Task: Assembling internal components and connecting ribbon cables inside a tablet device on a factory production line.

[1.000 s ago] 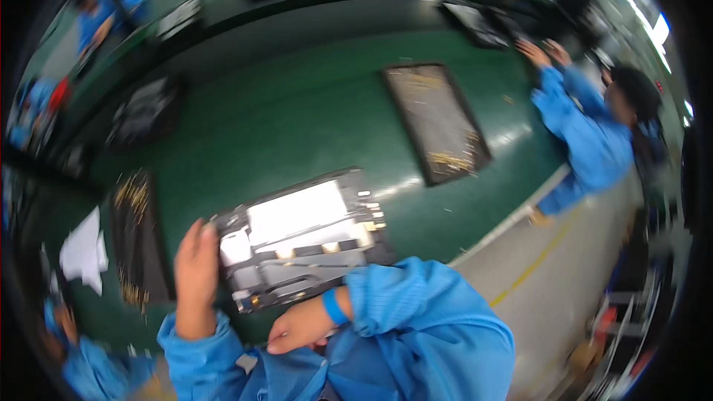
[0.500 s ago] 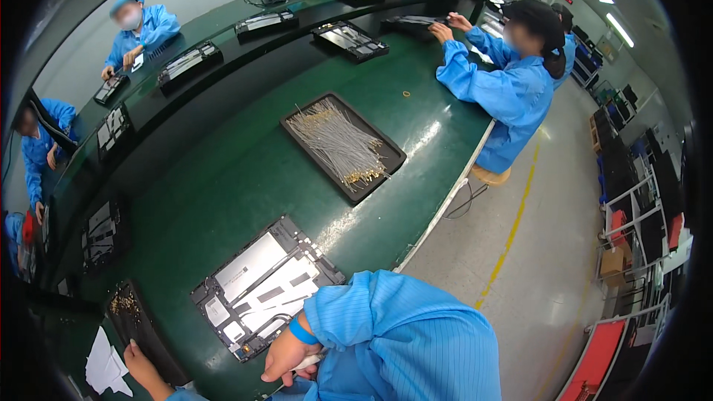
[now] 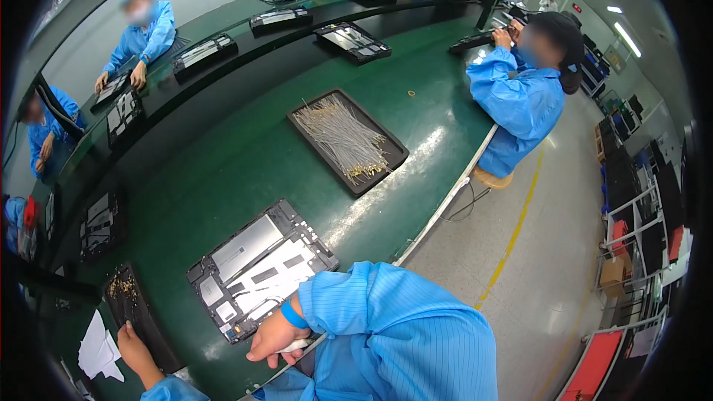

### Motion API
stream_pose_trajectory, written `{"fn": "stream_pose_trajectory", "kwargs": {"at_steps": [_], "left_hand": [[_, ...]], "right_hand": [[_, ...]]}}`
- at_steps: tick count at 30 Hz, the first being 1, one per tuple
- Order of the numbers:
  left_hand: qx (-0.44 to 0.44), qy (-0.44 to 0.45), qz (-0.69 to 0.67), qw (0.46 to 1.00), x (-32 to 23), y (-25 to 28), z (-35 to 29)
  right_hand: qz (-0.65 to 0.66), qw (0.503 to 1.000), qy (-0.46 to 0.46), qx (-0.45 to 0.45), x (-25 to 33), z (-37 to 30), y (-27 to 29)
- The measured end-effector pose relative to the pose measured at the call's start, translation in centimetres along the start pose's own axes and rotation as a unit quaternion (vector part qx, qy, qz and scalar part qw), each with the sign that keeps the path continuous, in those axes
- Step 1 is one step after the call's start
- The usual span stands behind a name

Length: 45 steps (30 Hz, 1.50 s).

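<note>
A pale tool (image 3: 298,344) is held in the right hand (image 3: 273,336), grip closed. The left hand (image 3: 137,354) is placed at the edge of a dark tray (image 3: 154,336); whether anything is pinched there cannot be told. Just beyond the right hand, an opened tablet (image 3: 256,258) is laid flat on the worktop (image 3: 215,186); it should feel stiff, light and fragile inside, best held by its frame. Beyond, thin cables (image 3: 342,137) are heaped.

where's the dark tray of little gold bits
At lower left in the head view, the tray is on the green table, between white paper and an open tablet, by the left hand.
</note>
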<state>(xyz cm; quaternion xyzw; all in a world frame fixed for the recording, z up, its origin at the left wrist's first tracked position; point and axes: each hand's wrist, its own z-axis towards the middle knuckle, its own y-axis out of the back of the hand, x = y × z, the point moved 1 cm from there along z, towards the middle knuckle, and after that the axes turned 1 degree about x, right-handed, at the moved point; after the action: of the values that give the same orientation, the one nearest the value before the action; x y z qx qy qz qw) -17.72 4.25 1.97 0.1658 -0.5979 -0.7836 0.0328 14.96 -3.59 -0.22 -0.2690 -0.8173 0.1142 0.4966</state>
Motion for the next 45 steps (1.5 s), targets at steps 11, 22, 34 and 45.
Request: {"fn": "stream_pose_trajectory", "kwargs": {"at_steps": [11,22,34,45], "left_hand": [[-0.075,-0.151,-0.061,0.984,-8.7,4.7,-6.4],[-0.04,-0.362,-0.178,0.914,-12.9,5.8,-11.9],[0.009,-0.362,-0.208,0.909,-14.4,3.6,-14.1],[-0.023,-0.352,-0.255,0.9,-17.4,-0.5,-16.4]], "right_hand": [[0.012,0.999,0.004,-0.032,0.4,-0.8,0.4],[0.167,0.937,0.117,-0.283,2.5,-5.0,-1.4],[0.164,0.907,0.094,-0.376,1.5,-5.4,-1.7],[0.279,0.862,0.143,-0.398,0.6,-5.6,-1.5]]}}
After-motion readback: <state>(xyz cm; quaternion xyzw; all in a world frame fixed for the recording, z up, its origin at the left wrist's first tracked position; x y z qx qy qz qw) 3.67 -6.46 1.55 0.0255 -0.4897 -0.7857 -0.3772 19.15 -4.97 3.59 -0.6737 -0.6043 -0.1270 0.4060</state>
